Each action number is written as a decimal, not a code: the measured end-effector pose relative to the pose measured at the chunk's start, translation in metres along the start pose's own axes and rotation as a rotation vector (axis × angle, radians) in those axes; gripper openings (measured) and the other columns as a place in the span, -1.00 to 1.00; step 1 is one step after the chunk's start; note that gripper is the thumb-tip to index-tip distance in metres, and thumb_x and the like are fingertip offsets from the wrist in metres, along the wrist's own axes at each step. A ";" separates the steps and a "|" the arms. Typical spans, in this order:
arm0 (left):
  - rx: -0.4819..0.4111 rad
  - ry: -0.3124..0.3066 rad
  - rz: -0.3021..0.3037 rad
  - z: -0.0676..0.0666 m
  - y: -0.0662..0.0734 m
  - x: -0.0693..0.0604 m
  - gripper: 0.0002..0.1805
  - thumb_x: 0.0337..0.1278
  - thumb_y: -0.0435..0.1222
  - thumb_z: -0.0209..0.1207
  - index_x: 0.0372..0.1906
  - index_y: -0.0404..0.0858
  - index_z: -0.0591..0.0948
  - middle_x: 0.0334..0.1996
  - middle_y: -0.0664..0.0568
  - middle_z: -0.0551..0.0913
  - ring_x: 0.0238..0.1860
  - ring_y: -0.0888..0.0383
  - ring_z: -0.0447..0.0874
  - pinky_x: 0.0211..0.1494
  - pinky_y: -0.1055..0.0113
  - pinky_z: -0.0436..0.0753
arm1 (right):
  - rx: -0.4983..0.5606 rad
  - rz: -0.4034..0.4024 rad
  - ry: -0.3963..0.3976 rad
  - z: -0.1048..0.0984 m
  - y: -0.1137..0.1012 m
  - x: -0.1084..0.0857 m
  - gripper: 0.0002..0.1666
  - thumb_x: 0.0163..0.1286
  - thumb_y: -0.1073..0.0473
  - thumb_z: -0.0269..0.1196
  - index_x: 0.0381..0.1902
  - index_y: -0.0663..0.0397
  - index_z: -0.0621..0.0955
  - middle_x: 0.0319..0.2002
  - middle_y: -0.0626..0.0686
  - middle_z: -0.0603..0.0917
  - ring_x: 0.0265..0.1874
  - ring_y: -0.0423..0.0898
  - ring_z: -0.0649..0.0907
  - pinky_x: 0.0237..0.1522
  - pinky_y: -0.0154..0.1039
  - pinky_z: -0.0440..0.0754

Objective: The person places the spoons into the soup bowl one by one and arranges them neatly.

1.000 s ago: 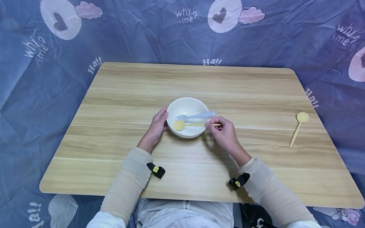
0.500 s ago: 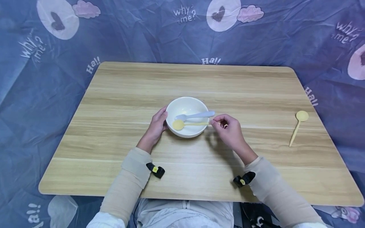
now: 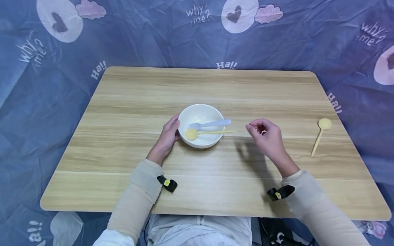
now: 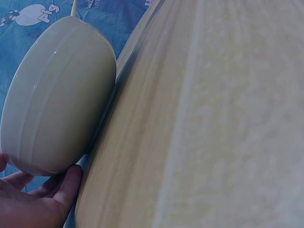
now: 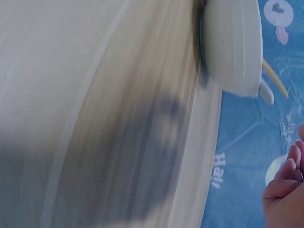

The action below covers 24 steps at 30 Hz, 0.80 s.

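Observation:
In the head view, a white bowl (image 3: 201,111) sits mid-table. My left hand (image 3: 166,138) grips its left side, thumb by the rim; the left wrist view shows fingers (image 4: 71,185) against the bowl's lower wall. Two spoons lie across the bowl, a pale blue spoon (image 3: 213,123) and a yellow spoon (image 3: 212,132), handles sticking out over the right rim. My right hand (image 3: 269,138) hovers over the table to the right of the bowl, fingers loosely bent, holding nothing. Another yellow spoon (image 3: 320,133) lies on the table farther right, its round end pointing away from me.
The wooden table (image 3: 123,102) has rounded corners, with its front edge close to my lap. A blue printed cloth (image 3: 160,34) hangs behind the table and shows around its sides.
My right hand has let go of the yellow spoon's handle in the bowl and moved away to the right. The left hand stays on the bowl.

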<state>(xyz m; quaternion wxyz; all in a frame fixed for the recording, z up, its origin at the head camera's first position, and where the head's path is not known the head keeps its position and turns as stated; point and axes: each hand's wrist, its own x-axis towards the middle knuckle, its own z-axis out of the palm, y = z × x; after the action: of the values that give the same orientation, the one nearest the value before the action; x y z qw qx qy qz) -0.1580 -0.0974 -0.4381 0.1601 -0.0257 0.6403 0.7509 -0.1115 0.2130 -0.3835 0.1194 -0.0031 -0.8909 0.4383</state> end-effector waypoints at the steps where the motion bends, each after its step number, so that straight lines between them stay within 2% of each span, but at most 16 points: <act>1: 0.001 0.000 -0.001 0.000 0.000 0.000 -0.51 0.48 -0.19 -0.27 0.43 -0.16 0.19 0.33 -0.13 0.30 0.09 0.04 0.42 -0.12 0.36 0.57 | -0.015 0.007 0.005 -0.003 0.002 0.001 -0.75 0.27 0.14 0.27 -0.34 0.28 0.63 -0.52 -0.06 0.51 -0.53 -0.28 0.44 -0.53 -0.54 0.38; 10: 0.001 -0.003 0.001 -0.002 -0.001 0.000 -0.51 0.49 -0.18 -0.28 0.43 -0.15 0.20 0.32 -0.13 0.30 0.15 0.00 0.41 -0.10 0.35 0.58 | -0.124 0.068 0.072 -0.025 0.025 0.007 -0.71 0.27 0.09 0.25 -0.32 0.26 0.64 -0.53 -0.20 0.50 -0.51 -0.33 0.44 -0.47 -0.56 0.36; 17: 0.012 -0.008 0.002 -0.001 -0.003 0.001 -0.52 0.49 -0.19 -0.28 0.42 -0.14 0.21 0.32 -0.12 0.31 0.16 0.00 0.41 -0.05 0.31 0.57 | -0.173 0.158 0.071 -0.043 0.043 0.005 -0.66 0.28 0.04 0.23 -0.26 0.26 0.62 -0.54 -0.27 0.48 -0.49 -0.32 0.42 -0.46 -0.52 0.36; 24: 0.007 -0.008 -0.003 -0.002 -0.002 0.002 -0.51 0.49 -0.18 -0.27 0.43 -0.13 0.20 0.34 -0.09 0.28 0.19 -0.01 0.39 0.01 0.23 0.56 | -0.225 0.210 0.097 -0.058 0.057 0.005 -0.64 0.28 0.01 0.22 -0.25 0.25 0.63 -0.57 -0.32 0.45 -0.52 -0.34 0.41 -0.48 -0.51 0.35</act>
<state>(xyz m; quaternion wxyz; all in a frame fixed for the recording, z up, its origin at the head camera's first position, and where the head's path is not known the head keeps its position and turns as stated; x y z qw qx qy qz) -0.1598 -0.0982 -0.4409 0.1640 -0.0233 0.6421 0.7485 -0.1093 0.2941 -0.3932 0.1145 -0.1307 -0.9224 0.3449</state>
